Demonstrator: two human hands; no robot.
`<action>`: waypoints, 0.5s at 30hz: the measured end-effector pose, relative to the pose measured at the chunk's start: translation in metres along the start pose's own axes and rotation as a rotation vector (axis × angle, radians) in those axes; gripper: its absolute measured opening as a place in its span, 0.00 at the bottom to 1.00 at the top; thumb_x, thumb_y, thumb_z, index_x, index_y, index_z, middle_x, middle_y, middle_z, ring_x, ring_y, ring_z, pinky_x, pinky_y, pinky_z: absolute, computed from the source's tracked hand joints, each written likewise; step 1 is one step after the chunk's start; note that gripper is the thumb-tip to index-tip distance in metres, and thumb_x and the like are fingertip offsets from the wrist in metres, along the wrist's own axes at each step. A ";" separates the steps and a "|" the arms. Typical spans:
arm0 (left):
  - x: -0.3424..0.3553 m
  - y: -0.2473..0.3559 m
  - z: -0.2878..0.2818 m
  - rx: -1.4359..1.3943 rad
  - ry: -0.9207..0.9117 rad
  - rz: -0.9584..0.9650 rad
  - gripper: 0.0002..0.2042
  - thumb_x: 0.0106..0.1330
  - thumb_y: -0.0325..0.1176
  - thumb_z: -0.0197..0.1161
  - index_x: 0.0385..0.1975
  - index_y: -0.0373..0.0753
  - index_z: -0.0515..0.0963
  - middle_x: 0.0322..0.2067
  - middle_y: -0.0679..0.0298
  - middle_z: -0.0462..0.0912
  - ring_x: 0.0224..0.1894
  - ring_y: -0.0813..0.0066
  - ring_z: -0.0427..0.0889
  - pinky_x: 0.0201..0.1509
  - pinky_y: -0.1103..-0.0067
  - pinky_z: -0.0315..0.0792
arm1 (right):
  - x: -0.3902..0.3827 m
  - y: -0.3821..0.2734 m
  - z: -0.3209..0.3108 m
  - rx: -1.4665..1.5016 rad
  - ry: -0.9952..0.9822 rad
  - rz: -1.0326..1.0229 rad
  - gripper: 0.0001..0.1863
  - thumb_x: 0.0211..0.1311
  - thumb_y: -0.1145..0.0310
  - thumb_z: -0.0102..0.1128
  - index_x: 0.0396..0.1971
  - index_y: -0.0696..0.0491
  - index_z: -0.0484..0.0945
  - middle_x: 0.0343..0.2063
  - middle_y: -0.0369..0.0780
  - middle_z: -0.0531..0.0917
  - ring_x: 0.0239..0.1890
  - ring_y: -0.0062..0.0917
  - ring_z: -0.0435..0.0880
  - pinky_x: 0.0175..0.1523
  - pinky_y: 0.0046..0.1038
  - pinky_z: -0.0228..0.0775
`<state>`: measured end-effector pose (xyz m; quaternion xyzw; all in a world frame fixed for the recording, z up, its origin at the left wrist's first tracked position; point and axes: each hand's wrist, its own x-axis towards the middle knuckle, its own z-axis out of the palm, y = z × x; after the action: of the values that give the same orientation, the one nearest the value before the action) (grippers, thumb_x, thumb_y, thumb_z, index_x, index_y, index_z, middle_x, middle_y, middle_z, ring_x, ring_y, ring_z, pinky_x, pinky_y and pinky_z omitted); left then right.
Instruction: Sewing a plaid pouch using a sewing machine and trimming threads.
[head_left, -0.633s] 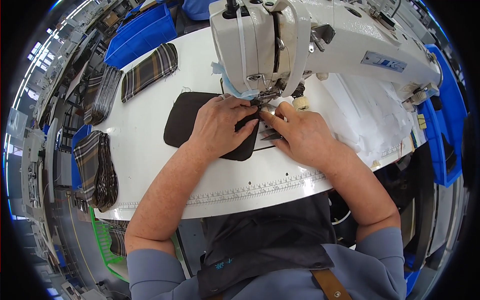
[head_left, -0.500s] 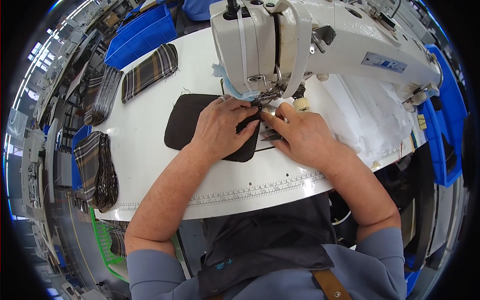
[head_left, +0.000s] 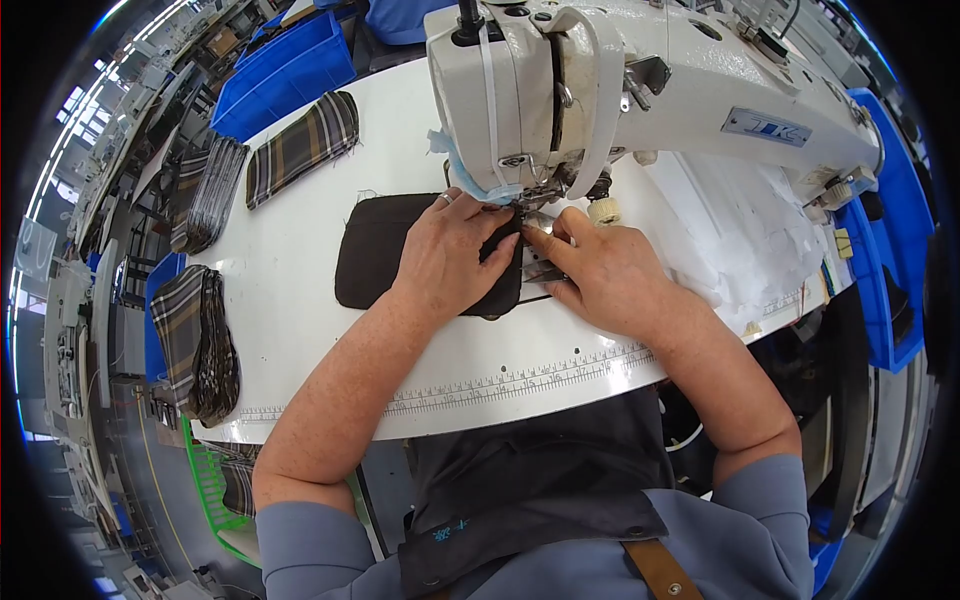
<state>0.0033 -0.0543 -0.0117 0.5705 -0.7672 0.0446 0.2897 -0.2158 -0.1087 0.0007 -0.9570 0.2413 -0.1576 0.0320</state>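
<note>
A dark brown fabric piece (head_left: 375,250) with rounded corners lies flat under the head of a white sewing machine (head_left: 510,110). My left hand (head_left: 450,245) rests on its right part, thumb and fingertips closed on the cloth close to the needle area. Just right of that edge is my right hand (head_left: 600,265), its thumb and forefinger pinched together by the presser foot. Dark pointed blades, seemingly of thread snips (head_left: 543,274), stick out from under its curled fingers. The needle and the cloth's far right edge are hidden by fingertips and the machine head.
Plaid fabric pieces lie in stacks (head_left: 190,340) along the table's left side, with another plaid piece (head_left: 303,150) farther back. White sheeting (head_left: 720,230) covers the right side. A printed ruler (head_left: 520,378) follows the front edge. Blue bins (head_left: 285,75) stand beyond the table.
The dark fabric piece has turned slightly and shifted right, its lower edge now a little farther from me. My left hand has moved slightly right with it; the right hand is nearly still.
</note>
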 end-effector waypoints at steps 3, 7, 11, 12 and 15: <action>-0.001 -0.002 0.001 -0.012 0.003 -0.009 0.11 0.60 0.33 0.70 0.39 0.34 0.86 0.41 0.61 0.82 0.46 0.63 0.81 0.50 0.70 0.77 | 0.000 0.000 0.000 -0.012 -0.020 0.009 0.29 0.55 0.59 0.69 0.58 0.50 0.76 0.39 0.40 0.80 0.34 0.35 0.85 0.37 0.35 0.78; 0.000 -0.001 0.001 -0.023 -0.008 -0.018 0.12 0.59 0.33 0.70 0.41 0.35 0.85 0.41 0.60 0.82 0.46 0.62 0.81 0.48 0.68 0.75 | -0.002 0.001 0.001 -0.010 -0.015 -0.009 0.29 0.54 0.61 0.70 0.58 0.50 0.77 0.42 0.40 0.77 0.34 0.33 0.85 0.37 0.34 0.78; -0.004 0.000 -0.002 -0.038 -0.007 -0.059 0.13 0.58 0.33 0.71 0.41 0.35 0.84 0.41 0.58 0.82 0.46 0.61 0.80 0.51 0.67 0.74 | -0.001 -0.003 -0.002 0.001 0.003 -0.031 0.29 0.53 0.65 0.69 0.58 0.50 0.77 0.41 0.39 0.77 0.33 0.33 0.84 0.37 0.34 0.78; -0.006 0.000 -0.002 -0.037 -0.008 -0.061 0.13 0.58 0.33 0.71 0.41 0.35 0.84 0.41 0.58 0.82 0.46 0.61 0.80 0.51 0.67 0.74 | -0.001 -0.002 -0.001 0.006 0.038 -0.060 0.25 0.54 0.65 0.67 0.54 0.51 0.78 0.37 0.39 0.78 0.33 0.34 0.84 0.36 0.35 0.78; -0.018 0.003 -0.009 -0.087 0.003 -0.070 0.16 0.58 0.33 0.72 0.45 0.36 0.83 0.45 0.56 0.83 0.49 0.55 0.81 0.56 0.66 0.73 | -0.003 0.004 0.008 0.005 0.130 -0.109 0.20 0.55 0.68 0.63 0.49 0.52 0.79 0.33 0.39 0.79 0.32 0.35 0.84 0.35 0.36 0.78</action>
<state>0.0073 -0.0342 -0.0120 0.5840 -0.7475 0.0019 0.3165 -0.2177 -0.1105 -0.0080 -0.9565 0.1900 -0.2214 0.0099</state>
